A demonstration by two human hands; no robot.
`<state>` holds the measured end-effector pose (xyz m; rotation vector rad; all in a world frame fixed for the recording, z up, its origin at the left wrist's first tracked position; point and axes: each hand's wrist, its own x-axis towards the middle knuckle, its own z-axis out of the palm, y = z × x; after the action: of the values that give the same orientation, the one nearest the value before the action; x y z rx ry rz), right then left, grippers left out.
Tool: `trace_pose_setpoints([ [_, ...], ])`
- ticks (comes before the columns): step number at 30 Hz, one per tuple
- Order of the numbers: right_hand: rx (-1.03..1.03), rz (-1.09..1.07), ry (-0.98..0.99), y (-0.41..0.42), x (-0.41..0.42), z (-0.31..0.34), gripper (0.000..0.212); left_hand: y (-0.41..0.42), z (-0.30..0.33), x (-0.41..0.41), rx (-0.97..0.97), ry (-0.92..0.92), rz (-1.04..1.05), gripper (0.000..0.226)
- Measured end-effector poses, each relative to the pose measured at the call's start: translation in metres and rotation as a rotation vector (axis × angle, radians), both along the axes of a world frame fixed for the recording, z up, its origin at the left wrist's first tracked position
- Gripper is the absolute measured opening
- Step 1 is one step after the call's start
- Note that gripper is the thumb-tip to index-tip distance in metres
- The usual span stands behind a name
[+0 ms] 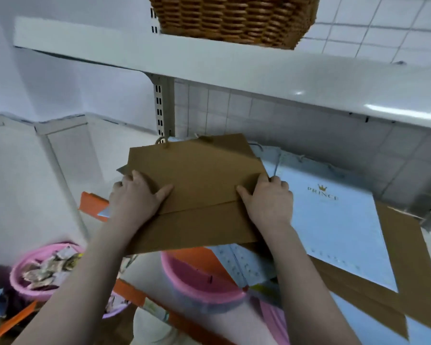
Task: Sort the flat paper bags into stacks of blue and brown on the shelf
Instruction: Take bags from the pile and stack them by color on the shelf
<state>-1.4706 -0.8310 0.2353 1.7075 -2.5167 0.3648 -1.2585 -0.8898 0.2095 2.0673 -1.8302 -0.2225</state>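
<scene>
A flat brown paper bag (197, 185) with a cord handle at its far edge is held level over the left part of the shelf. My left hand (135, 195) grips its left edge, thumb on top. My right hand (266, 197) grips its right edge the same way. To the right lies a light blue bag (334, 225) with gold "PRINCE" lettering, resting on other blue and brown bags (396, 275) spread over the shelf. Another blue bag (241, 265) shows under the held one.
A white shelf board (259, 73) hangs overhead with a wicker basket (232, 18) on it. A slotted upright (161, 108) stands behind. Below are two pink basins (199, 282) (40, 270), one filled with scraps, and orange shelf rails (92, 202).
</scene>
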Motion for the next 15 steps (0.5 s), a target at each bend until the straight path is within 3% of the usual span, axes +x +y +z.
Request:
trace_pose_setpoints([
  [8, -0.062, -0.15, -0.088, -0.011, 0.012, 0.004, 0.061, -0.017, -0.006, 0.011, -0.038, 0.131, 0.006, 0.095],
  [11, -0.103, -0.172, -0.152, -0.01, 0.011, 0.003, 0.06, -0.021, -0.006, 0.018, -0.06, 0.164, 0.034, 0.085],
  [15, -0.182, -0.198, -0.208, -0.008, 0.012, 0.006, 0.057, -0.022, 0.003, 0.028, -0.198, 0.406, 0.074, 0.067],
])
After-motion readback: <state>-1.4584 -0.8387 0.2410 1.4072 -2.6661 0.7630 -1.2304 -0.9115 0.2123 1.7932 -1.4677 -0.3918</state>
